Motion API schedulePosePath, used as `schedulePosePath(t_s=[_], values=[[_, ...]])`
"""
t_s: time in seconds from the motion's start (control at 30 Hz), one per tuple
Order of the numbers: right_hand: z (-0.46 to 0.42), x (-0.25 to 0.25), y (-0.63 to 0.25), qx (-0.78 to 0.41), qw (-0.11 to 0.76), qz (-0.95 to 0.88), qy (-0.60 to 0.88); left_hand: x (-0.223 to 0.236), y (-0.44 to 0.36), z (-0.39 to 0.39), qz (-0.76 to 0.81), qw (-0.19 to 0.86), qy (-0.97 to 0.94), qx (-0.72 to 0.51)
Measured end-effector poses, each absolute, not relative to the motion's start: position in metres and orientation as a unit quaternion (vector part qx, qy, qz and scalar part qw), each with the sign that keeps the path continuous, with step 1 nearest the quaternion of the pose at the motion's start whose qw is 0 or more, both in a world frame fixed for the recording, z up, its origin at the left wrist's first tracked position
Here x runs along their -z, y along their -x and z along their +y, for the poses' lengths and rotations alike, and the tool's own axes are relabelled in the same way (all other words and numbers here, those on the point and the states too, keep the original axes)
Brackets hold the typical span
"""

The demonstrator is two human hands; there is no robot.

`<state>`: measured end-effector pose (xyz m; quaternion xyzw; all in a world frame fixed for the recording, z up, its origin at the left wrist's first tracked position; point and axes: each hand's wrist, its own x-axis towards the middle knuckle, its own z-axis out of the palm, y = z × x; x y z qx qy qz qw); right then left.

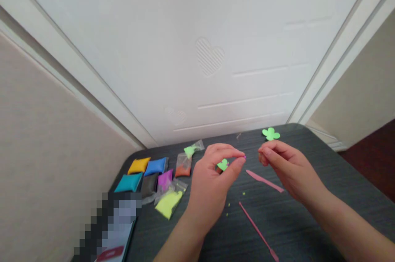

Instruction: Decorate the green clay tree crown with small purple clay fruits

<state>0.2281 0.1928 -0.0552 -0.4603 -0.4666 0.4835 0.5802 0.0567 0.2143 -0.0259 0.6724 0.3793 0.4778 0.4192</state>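
Between the thumb and forefinger of my left hand (214, 175) is a tiny bit of purple clay (245, 156). My right hand (285, 165) is closed in a pinch a little to the right, apart from the left; what its fingertips hold, if anything, is too small to make out. Partly hidden behind my left hand stands a small green and brown clay figure (222, 165). A pink modelling knife (264, 180) lies below and between the hands. Nearer to me rests a thin pink modelling tool (257, 229).
Left on the dark table (212, 241) lie several clay packets, among them yellow (138, 165), blue (156, 166), teal (128, 182) and lime (169, 204). A green flower-shaped piece (270, 133) is at the back edge. A blurred-out screen (119, 229) stands front left. Behind rises a white door (154, 48).
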Motion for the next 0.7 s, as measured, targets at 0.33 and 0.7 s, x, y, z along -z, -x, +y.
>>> schedulePosePath(t_s=[0.33, 0.7], values=[[0.203, -0.020, -0.175, -0.340, 0.770, -0.469, 0.269, -0.019, -0.083, 0.220, 0.167, 0.646, -0.440, -0.601], [0.221, -0.009, -0.174, -0.242, 0.712, -0.570, 0.331, -0.015, -0.069, 0.243, 0.216, 0.672, -0.383, -0.596]])
